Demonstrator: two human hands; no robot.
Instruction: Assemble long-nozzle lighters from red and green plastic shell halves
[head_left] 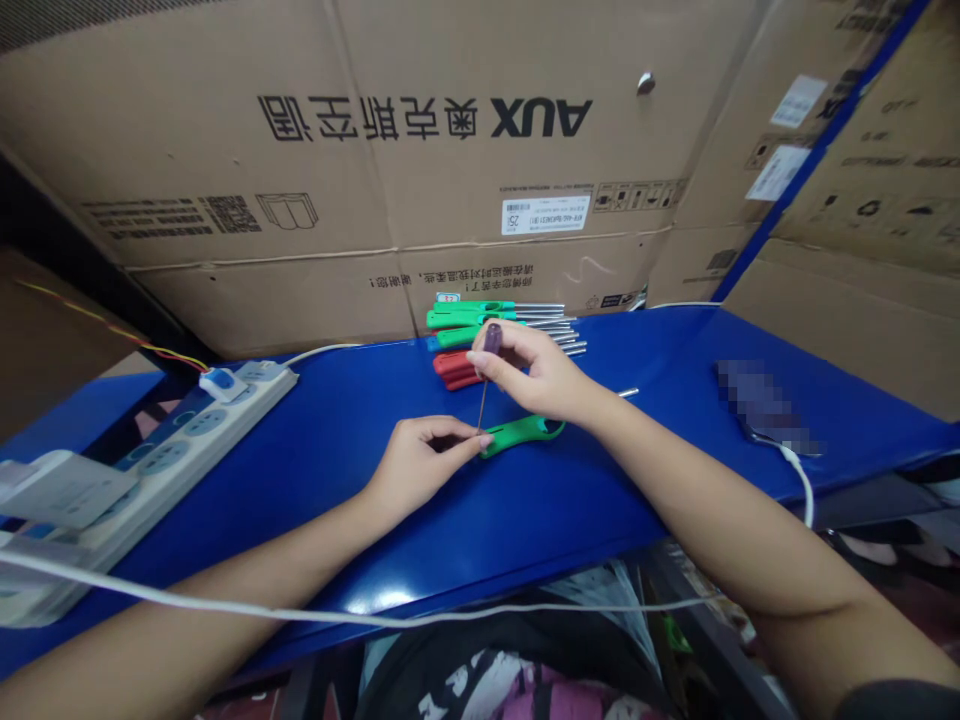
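Observation:
My right hand (pixel 536 370) is closed around the dark purple handle of a screwdriver (pixel 492 338). Its thin shaft points down at the near end of a green long-neck lighter (pixel 521 434). That end is pinched between the thumb and fingers of my left hand (pixel 427 455), which also sits by the screwdriver's tip. Whether the tip is in a screw is too small to tell. My right wrist covers part of the lighter, and a metal tube end (pixel 628 392) shows beyond it. Behind my right hand lie several green lighters (pixel 457 320) and red lighters (pixel 454 370) with metal tubes.
The blue tabletop (pixel 337 410) carries a white power strip (pixel 176 450) with plugs at left and a dark blurred device (pixel 761 405) on a white cable at right. A white cord (pixel 390 621) crosses in front of me. Cardboard panels (pixel 450 200) stand behind.

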